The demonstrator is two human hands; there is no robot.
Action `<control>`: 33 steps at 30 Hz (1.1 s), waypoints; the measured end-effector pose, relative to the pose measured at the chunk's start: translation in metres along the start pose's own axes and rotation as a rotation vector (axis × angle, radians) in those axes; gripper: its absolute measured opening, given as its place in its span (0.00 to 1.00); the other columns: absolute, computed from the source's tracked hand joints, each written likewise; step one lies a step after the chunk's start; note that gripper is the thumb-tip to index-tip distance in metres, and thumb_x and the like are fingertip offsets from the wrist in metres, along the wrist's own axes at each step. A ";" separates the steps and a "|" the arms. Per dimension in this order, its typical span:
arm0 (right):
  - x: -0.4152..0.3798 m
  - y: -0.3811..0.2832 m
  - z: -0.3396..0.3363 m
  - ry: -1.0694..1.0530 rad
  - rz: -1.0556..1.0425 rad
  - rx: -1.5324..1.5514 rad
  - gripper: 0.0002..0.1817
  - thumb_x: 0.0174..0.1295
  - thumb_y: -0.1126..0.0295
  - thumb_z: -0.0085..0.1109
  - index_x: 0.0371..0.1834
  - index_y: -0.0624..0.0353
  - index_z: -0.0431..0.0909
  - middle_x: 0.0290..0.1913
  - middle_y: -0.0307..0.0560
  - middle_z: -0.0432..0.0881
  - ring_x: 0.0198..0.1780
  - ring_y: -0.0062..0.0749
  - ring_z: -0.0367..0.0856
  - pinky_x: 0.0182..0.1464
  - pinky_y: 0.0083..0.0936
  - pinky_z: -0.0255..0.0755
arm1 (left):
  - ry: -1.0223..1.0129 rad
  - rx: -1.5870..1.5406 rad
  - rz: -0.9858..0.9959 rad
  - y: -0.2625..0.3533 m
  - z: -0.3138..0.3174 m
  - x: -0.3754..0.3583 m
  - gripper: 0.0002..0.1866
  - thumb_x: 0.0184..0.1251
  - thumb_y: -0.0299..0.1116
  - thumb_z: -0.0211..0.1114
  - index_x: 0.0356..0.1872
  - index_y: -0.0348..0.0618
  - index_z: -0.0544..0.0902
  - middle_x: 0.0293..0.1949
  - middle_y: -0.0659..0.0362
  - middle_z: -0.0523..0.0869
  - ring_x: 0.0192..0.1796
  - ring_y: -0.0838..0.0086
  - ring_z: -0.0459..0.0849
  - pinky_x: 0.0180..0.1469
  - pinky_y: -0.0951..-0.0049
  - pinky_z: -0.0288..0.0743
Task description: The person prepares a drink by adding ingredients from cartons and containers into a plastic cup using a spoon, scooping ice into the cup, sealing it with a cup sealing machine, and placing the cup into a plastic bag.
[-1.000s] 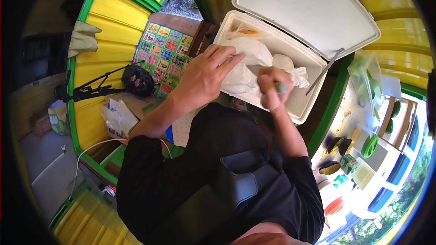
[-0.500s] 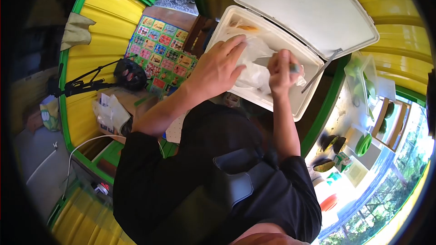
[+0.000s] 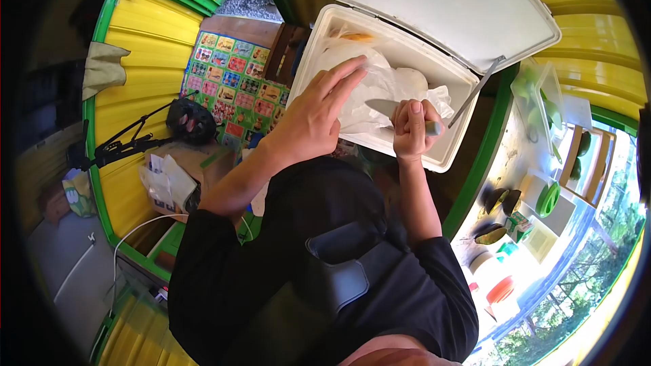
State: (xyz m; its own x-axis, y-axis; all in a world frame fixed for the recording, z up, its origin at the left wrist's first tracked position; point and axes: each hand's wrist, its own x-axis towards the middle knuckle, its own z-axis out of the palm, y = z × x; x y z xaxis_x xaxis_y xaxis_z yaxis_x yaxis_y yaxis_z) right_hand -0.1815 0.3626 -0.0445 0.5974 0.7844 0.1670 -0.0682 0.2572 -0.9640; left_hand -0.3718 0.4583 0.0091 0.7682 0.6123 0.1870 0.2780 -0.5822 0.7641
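My right hand (image 3: 413, 127) is closed around the handle of a knife (image 3: 382, 107), its blade pointing left over the white plastic bags (image 3: 359, 112). Fingers stretched out, my left hand (image 3: 315, 112) lies at the left part of the same bags and holds nothing that shows. The bags fill a white cooler box (image 3: 458, 85), with something orange (image 3: 357, 37) showing through the plastic near the back left corner. Behind it the cooler's lid (image 3: 447, 7) stands raised.
A metal bar (image 3: 478, 91) props the lid at the right. Beyond a green edge, a counter carries cut dark-skinned fruit pieces (image 3: 491, 233) and a green round lid (image 3: 548, 198). At left stand a black tripod (image 3: 129, 135) and a cardboard box (image 3: 203, 163).
My right hand has come down toward me and turned, so the blade now shows flat above the bags. My left hand stays spread over the bags. The camera view has shifted slightly.
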 end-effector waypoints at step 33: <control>0.015 -0.157 -0.013 -0.136 -0.444 0.290 0.22 0.75 0.63 0.50 0.20 0.50 0.61 0.13 0.34 0.60 0.12 0.21 0.54 0.16 0.25 0.48 | 0.050 0.038 -0.074 -0.004 -0.009 0.002 0.46 0.52 0.08 0.53 0.78 0.44 0.71 0.78 0.48 0.69 0.75 0.53 0.76 0.65 0.63 0.80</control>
State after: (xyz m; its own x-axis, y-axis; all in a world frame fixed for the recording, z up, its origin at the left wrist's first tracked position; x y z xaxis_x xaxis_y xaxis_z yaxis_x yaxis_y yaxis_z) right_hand -0.1516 0.3271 0.1070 0.5118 0.6260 0.5884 -0.0620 0.7100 -0.7015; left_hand -0.3769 0.4666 0.0125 0.7152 0.6798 0.1623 0.3551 -0.5535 0.7533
